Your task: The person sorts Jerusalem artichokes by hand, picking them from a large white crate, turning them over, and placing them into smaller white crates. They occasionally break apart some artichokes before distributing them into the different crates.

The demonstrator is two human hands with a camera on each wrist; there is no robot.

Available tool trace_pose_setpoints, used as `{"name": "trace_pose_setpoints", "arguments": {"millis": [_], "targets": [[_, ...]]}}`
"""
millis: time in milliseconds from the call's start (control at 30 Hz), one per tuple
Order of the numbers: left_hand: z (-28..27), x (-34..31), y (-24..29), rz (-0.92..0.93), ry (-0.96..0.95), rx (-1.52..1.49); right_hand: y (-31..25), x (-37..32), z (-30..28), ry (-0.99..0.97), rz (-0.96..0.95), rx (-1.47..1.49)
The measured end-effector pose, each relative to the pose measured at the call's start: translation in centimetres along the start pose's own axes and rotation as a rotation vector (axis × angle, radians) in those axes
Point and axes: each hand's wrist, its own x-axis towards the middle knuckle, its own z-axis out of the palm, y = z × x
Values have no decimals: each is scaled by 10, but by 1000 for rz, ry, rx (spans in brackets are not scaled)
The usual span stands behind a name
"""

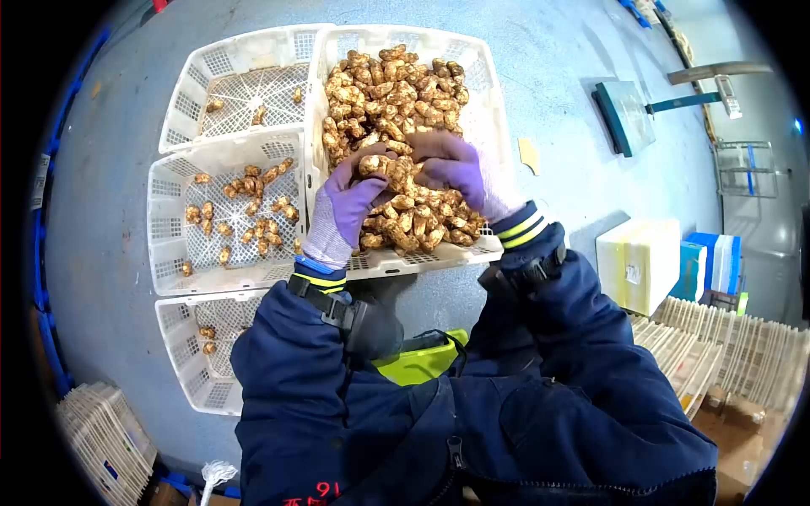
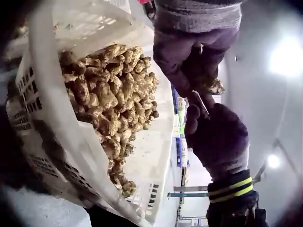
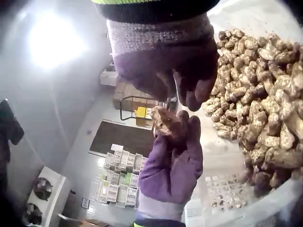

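My gloved left hand [image 1: 344,202] holds a brown-and-white mushroom [image 1: 374,165] above a large heap of mushrooms [image 1: 395,93]. The heap lies in a white plastic crate [image 1: 485,126]. Close by on the right is my gloved right hand [image 1: 462,169], blurred in the head view. In the left wrist view its curled fingers grip a thin, pale blade-like tool [image 2: 200,104] near the mushroom. Seen from the right wrist, the mushroom [image 3: 166,124] sits at the fingertips of the left hand [image 3: 171,165], just below the right hand's fingers.
Three smaller white crates stand at the left: a far crate [image 1: 181,110], a middle crate [image 1: 160,228] and a near crate [image 1: 181,354], each with some mushrooms. A scale [image 1: 624,118] stands at the right. Foam boxes [image 1: 639,266] and stacked crates [image 1: 717,341] are nearer.
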Motion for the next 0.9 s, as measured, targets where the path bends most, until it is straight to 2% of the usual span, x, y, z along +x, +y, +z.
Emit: {"name": "trace_pose_setpoints", "arguments": {"millis": [33,67,167,200,267,333,400,467,567,700,833,900], "targets": [[-1,1,0,46,5,72,-1,-4,3,-68,118,94],[-1,0,1,7,11,18,-3,-7,12,-51,63,24],[-4,2,-4,107,-9,162,8,-3,28,39,137,-128],[-5,2,-3,85,11,191,20,4,27,74,44,-115],[-2,0,1,274,-28,302,18,3,24,94,-73,-159],[1,4,-8,90,15,-24,17,0,20,147,-208,-242],[-14,4,-28,44,-69,-57,16,1,20,223,-374,-360],[1,-1,-2,-224,-40,-317,5,-2,22,263,-482,-503],[6,-2,11,-209,-63,-291,1,-3,24,266,-673,-637],[1,-3,5,-158,-96,-433,4,-5,22,228,-684,-755],[2,0,8,-181,33,-440,2,-6,21,183,-645,-850],[1,1,5,-189,70,-228,10,-2,23,188,-663,-804]]}}
